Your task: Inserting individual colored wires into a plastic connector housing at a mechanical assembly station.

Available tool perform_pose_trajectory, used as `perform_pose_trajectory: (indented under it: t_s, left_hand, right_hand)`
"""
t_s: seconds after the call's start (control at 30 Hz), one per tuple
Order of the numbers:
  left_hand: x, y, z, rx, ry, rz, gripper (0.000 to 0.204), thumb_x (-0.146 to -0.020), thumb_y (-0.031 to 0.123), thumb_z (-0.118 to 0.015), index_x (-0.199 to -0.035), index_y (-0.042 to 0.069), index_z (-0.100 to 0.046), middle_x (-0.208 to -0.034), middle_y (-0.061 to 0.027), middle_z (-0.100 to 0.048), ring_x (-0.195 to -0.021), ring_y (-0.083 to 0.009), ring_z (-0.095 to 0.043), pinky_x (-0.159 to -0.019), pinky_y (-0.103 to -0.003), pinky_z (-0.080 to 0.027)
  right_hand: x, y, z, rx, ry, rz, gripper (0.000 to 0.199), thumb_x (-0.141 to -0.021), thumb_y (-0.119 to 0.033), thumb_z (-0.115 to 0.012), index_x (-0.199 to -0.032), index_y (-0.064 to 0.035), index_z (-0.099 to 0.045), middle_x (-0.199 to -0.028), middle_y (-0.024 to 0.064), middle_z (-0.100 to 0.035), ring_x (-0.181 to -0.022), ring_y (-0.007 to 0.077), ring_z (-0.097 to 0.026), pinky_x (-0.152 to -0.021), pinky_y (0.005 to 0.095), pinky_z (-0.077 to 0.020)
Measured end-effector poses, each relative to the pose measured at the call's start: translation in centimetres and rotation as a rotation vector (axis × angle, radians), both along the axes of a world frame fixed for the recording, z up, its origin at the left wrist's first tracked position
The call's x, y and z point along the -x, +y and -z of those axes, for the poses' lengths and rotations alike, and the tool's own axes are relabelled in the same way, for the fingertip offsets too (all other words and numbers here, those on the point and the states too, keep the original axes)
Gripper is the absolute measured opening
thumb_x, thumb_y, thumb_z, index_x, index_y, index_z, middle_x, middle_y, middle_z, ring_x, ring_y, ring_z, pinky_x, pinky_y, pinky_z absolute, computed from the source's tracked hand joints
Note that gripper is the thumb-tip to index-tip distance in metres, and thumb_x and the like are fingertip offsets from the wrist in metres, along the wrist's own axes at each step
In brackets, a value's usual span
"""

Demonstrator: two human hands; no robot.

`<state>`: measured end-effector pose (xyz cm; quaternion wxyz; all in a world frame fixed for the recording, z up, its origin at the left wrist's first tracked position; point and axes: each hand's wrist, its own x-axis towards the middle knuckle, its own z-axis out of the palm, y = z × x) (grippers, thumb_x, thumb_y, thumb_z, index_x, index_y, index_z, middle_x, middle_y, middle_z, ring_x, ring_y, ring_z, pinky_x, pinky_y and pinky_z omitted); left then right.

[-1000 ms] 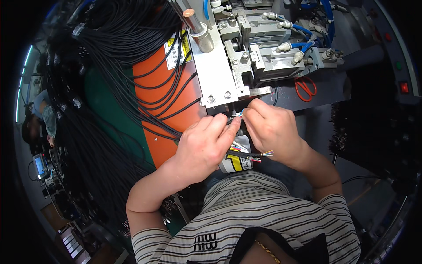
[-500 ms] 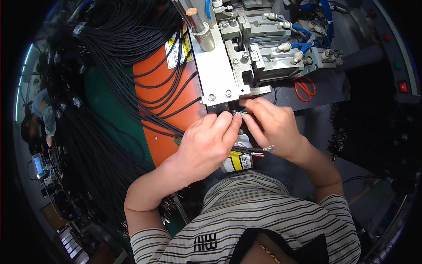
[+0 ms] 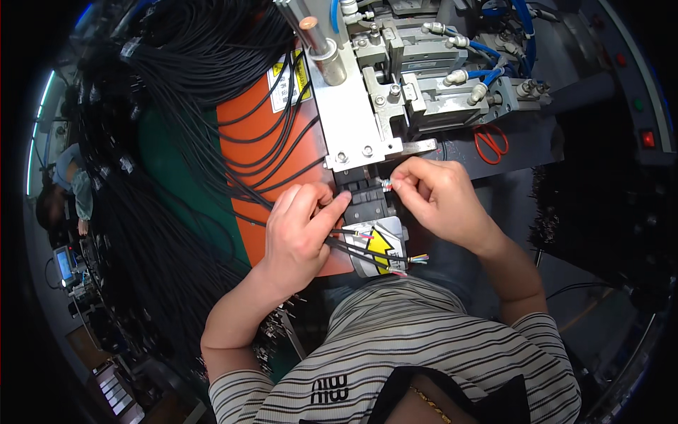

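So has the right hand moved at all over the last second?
Yes. The right hand has crept up toward the white metal plate, its fingertips now pinching small wire ends just below the plate's lower edge.

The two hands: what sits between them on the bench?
In the head view, a small dark grooved block lies between the left hand and the right hand, with thin coloured wires just below it.

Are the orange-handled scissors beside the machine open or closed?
Closed: the orange-handled scissors lie flat with both handle loops together, and no spread blades show.
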<state>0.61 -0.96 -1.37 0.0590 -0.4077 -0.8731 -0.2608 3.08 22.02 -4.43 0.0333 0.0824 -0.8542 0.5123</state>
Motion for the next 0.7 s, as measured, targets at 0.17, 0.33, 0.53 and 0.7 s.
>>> perform_pose_trajectory:
  t_s: [0.17,0.33,0.53,0.7]
  left_hand:
    - [-0.3,0.9,0.8,-0.095,-0.048,-0.127,0.027,-0.074,-0.003,-0.068,-0.101,-0.001,-0.067,-0.087,-0.0115,-0.054,-0.068,-0.026,-0.06,-0.056,-0.038,-0.046]
    - [0.1,1.3,-0.6,-0.148,-0.251,-0.043,0.018,-0.083,0.0,-0.067,-0.101,-0.002,-0.066,-0.082,-0.0131,-0.059,-0.065,-0.028,-0.061,-0.055,-0.036,-0.048]
    - [0.9,1.6,-1.0,-0.291,-0.572,0.028,0.018,-0.084,0.002,-0.066,-0.101,-0.004,-0.065,-0.077,-0.0122,-0.065,-0.066,-0.0216,-0.064,-0.059,-0.03,-0.049]
    - [0.4,2.4,-0.2,-0.132,-0.037,0.113,0.023,-0.081,0.002,-0.068,-0.103,-0.003,-0.065,-0.078,-0.0119,-0.065,-0.064,-0.0238,-0.063,-0.056,-0.032,-0.048]
  right_hand:
    - [-1.2,-0.4,-2.4,0.19,-0.025,-0.13,0.021,-0.077,-0.001,-0.074,-0.098,0.0006,-0.068,-0.077,0.0101,-0.063,-0.051,0.0076,-0.051,-0.047,0.0218,-0.0391]
    - [-0.1,-1.4,-0.9,0.152,0.376,-0.158,0.018,-0.079,0.003,-0.071,-0.097,0.0023,-0.068,-0.093,0.0065,-0.065,-0.062,0.0038,-0.058,-0.053,0.02,-0.0446]
    - [-1.2,-1.2,-1.6,0.901,-0.375,0.009,0.012,-0.092,-0.003,-0.06,-0.101,0.0026,-0.066,-0.082,0.0074,-0.064,-0.057,0.0042,-0.056,-0.049,0.0177,-0.042]
    - [-0.4,0.3,-1.5,1.103,-0.647,-0.126,0.013,-0.094,-0.007,-0.057,-0.1,0.0036,-0.063,-0.075,0.0041,-0.06,-0.054,0.0032,-0.049,-0.044,0.0172,-0.0345]
